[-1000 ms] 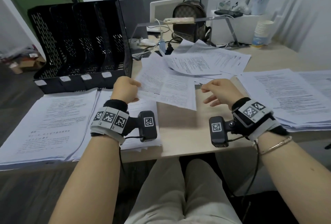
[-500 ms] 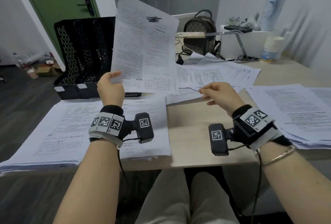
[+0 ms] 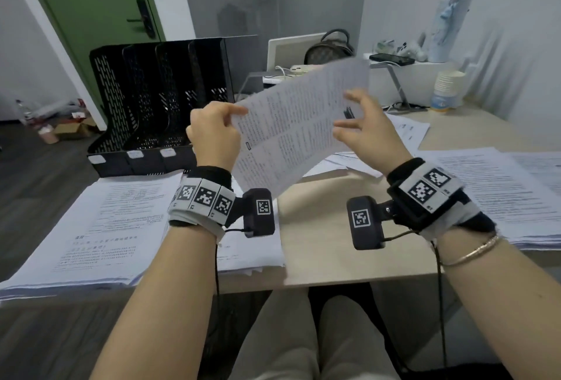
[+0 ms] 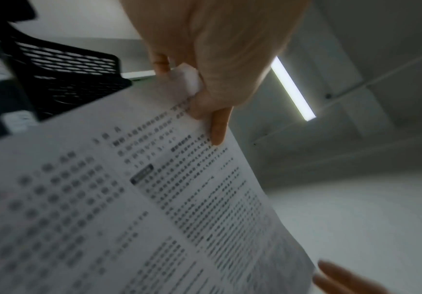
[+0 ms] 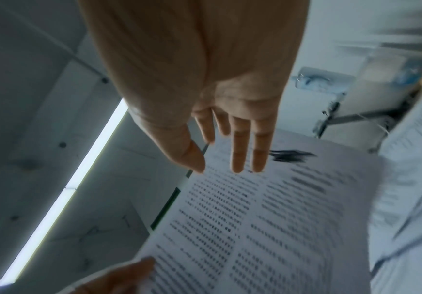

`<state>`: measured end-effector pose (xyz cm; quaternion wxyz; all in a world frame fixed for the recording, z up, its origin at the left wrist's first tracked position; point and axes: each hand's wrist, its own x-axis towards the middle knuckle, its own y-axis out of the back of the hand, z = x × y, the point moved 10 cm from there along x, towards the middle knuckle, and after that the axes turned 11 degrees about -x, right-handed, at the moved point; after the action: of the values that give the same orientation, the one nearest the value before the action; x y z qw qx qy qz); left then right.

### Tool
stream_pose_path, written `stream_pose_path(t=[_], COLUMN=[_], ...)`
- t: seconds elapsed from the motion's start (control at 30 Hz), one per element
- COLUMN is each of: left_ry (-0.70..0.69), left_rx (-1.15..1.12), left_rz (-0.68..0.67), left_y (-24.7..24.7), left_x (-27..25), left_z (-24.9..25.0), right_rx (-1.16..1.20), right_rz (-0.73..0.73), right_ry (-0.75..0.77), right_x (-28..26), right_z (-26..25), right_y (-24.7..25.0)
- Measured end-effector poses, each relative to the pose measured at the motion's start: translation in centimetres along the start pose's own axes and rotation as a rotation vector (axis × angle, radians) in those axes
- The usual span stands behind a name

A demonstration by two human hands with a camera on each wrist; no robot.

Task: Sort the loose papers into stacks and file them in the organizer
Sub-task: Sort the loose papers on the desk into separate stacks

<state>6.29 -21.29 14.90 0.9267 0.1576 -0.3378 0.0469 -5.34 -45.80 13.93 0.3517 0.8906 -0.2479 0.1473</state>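
Head view has the left hand (image 3: 212, 133) with its grip pinching one corner of a printed sheet (image 3: 291, 130), held tilted up off the table (image 3: 328, 243), probably so the text can be read before it's sorted. Just right of that grip, the right hand (image 3: 368, 130) has its fingers (image 5: 238, 147) spread and straight against the sheet's far side, looks like it's only steadying it. Beyond and left of the left grip sits the black organizer (image 3: 158, 97), slots looking empty, so filing hasn't started yet.

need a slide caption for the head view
Left hand pinches a printed sheet above the desk; open right hand reaches for it.
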Motion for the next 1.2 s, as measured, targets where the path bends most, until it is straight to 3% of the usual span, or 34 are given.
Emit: stream_pose_path(t=[0.2,0.37,0.43,0.7,0.87,1.2], left_ry=[-0.201,-0.325,-0.340,-0.042,0.029,0.271], left_rx=[0.111,0.022,0.030,0.168,-0.201,-0.247], left_rz=[-0.015,-0.034,-0.058,-0.195,-0.450,-0.694], left_y=[-1.8,-3.0,-3.7,-7.2,-10.9,-13.5], left_x=[-1.0,-1.8,-2.0,-2.6,-5.1,-9.4], left_z=[4.8,7.3,8.1,4.9,4.6,2.1], right_rx=[-0.222,-0.231,-0.240,-0.090,0.032,0.199], right_rz=[0.204,0.126,0.170,0.304,0.305,0.200], right_ry=[0.052,-0.113,-0.138,-0.378,-0.453,-0.579], right_x=[0.5,-0.3,-0.5,-1.9,-3.1,-4.0], right_z=[0.6,3.8,4.8,10.2,11.6,14.9], right_y=[4.0,4.9,5.9,8.8,8.5,6.1])
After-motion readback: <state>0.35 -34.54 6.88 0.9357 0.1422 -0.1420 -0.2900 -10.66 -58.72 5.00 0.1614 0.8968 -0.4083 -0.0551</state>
